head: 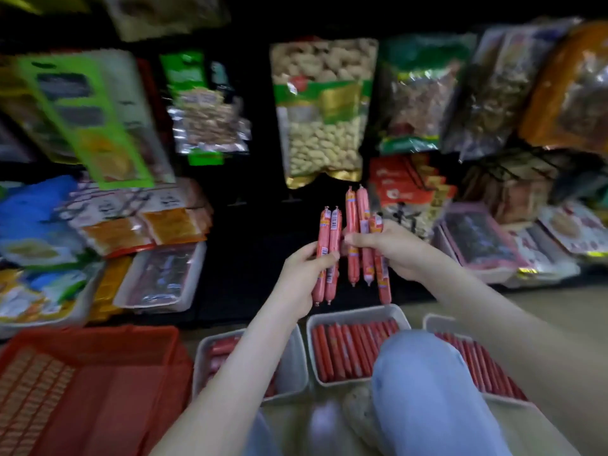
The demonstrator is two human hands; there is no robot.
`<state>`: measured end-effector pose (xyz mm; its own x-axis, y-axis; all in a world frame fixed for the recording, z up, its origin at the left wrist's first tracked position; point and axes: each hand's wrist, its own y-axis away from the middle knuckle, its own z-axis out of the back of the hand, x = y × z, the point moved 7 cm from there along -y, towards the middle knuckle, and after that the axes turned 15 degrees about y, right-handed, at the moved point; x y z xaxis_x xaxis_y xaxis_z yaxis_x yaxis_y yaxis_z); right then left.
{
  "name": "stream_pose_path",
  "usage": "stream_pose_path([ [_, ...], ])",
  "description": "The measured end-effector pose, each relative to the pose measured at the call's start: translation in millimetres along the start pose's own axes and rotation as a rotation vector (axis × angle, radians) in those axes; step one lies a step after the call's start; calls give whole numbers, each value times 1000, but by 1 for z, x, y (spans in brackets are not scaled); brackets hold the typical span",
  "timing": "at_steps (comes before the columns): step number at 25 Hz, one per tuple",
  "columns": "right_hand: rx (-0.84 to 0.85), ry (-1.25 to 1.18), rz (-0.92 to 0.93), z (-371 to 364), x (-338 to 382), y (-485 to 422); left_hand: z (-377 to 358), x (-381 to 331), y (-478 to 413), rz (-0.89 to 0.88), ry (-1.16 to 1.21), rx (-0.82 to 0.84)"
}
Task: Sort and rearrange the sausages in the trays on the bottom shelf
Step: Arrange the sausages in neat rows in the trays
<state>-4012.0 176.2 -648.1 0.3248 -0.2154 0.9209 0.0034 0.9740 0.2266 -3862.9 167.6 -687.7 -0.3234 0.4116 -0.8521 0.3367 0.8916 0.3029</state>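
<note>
My left hand (pixel 301 278) grips two pink sausages (pixel 329 238) upright, side by side. Just to its right, my right hand (pixel 391 250) holds three more pink sausages (pixel 357 222), also upright; the two bundles nearly touch. Both hands are raised in front of a dark gap in the bottom shelf. Below them on the floor stand three white trays of sausages: a left tray (pixel 297 363) partly hidden by my left forearm, a middle tray (pixel 358 315) with a neat row, and a right tray (pixel 436 320) partly hidden by my knee.
A red plastic crate (pixel 98 373) stands at the lower left. My knee in light jeans (pixel 424 386) covers the lower centre. Bags of nuts (pixel 324 106) and dried goods hang above. Flat snack packs and a tray (pixel 164 274) fill the shelf on both sides.
</note>
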Motion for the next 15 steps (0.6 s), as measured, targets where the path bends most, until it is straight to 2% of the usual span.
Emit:
stream_pose_path([
  [4,-96,-109,-138,87,-120,16,-52,98,-56,226,-56,95],
  [7,-320,-109,-420,137,-256,45,-83,184,-87,377,-61,121],
  [8,-377,-72,-530,150,-308,57,-91,218,-99,424,-61,108],
  [11,-411,-34,-803,161,-432,78,-94,305,-126,518,-63,-31],
  [13,-455,9,-916,165,-497,74,-91,356,-143,566,-64,-120],
  [15,-489,58,-954,165,-540,58,-87,395,-156,601,-95,-156],
])
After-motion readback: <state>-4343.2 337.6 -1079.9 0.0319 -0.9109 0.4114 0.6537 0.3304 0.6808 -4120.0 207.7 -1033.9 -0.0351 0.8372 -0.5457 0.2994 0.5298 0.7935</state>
